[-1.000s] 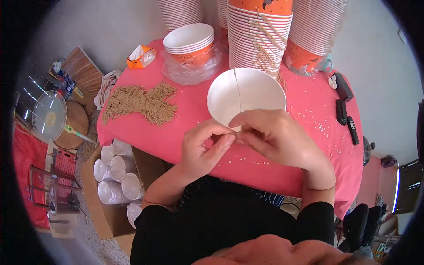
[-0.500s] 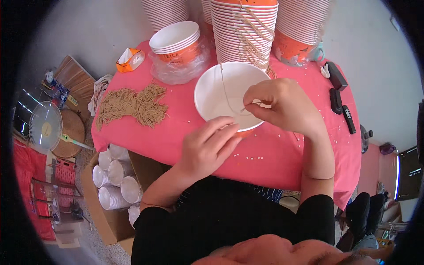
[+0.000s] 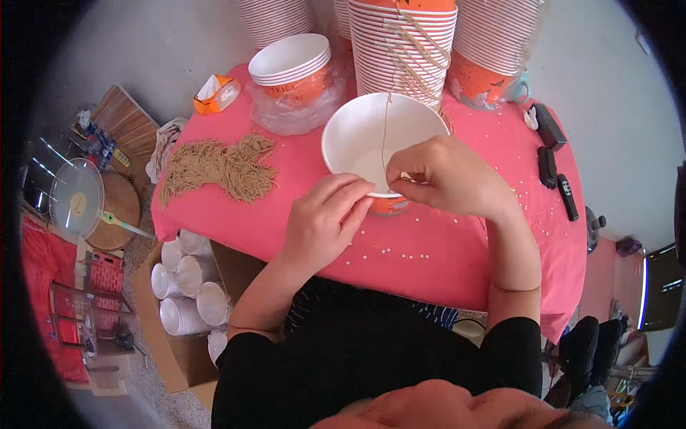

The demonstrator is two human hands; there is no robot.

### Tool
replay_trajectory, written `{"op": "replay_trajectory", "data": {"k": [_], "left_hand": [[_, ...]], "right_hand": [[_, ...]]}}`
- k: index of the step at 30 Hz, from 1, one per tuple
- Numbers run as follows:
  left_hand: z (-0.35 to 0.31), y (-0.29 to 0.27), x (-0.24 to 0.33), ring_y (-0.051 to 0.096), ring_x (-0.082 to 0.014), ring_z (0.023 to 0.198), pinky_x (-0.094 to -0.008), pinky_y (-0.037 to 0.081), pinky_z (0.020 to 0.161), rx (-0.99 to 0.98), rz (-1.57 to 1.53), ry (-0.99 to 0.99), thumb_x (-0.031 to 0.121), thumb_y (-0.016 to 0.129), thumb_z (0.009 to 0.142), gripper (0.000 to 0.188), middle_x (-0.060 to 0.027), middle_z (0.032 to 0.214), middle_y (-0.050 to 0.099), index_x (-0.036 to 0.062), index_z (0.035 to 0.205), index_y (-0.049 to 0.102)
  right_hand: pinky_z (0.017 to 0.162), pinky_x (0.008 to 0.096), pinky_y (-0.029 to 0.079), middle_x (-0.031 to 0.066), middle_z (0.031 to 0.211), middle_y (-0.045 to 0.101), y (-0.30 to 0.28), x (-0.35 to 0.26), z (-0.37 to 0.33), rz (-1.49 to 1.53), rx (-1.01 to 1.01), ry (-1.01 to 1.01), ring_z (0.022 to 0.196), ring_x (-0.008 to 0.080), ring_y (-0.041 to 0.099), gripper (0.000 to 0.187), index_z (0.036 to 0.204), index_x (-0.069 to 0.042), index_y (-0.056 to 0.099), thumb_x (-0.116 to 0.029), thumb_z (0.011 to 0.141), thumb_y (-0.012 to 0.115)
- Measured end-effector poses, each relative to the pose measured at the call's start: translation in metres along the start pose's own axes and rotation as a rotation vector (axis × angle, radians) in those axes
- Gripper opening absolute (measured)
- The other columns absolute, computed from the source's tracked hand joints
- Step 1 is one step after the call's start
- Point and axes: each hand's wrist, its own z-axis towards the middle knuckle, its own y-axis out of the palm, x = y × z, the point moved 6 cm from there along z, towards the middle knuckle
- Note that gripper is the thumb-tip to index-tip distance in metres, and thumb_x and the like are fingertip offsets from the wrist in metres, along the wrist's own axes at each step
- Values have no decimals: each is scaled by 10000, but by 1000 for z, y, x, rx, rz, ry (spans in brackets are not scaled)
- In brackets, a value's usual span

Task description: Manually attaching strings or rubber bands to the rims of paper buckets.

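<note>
Your right hand [image 3: 446, 175] is closed, pinching a thin tan string [image 3: 386, 121] at the near rim of the white paper bowl [image 3: 371, 132], which stands mid-desk. The string runs up toward the tall cup stack [image 3: 407, 50] at the far side. Your left hand [image 3: 325, 218] rests just beside the bowl, fingers curled loosely, holding nothing you can see. A pile of tan strings [image 3: 218, 168] lies to the left on the pink desk [image 3: 457, 257].

fan [image 3: 76, 198] floor left | remotes [image 3: 549, 146] table right | tissue pack [image 3: 218, 93] table rear
</note>
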Motion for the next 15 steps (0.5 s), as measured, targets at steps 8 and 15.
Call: {"op": "replay_trajectory", "data": {"k": [8, 15], "left_hand": [[-12, -3, 14, 630, -234, 703, -317, 514, 563, 69, 105, 315, -23, 716, 683, 278, -95, 910, 629, -12, 954, 658], [-24, -7, 16, 625, -205, 672, -278, 502, 544, 126, 188, 491, 3, 672, 699, 277, -130, 987, 648, -29, 974, 671]], "right_hand": [[619, 425, 499, 135, 731, 662, 2, -15, 1, 6, -33, 21, 698, 332, 649, 48, 798, -61, 660, -77, 760, 635], [591, 453, 476, 135, 673, 621, 7, -26, -3, -67, -36, -33, 681, 349, 626, 72, 717, -43, 585, -87, 757, 625]]}}
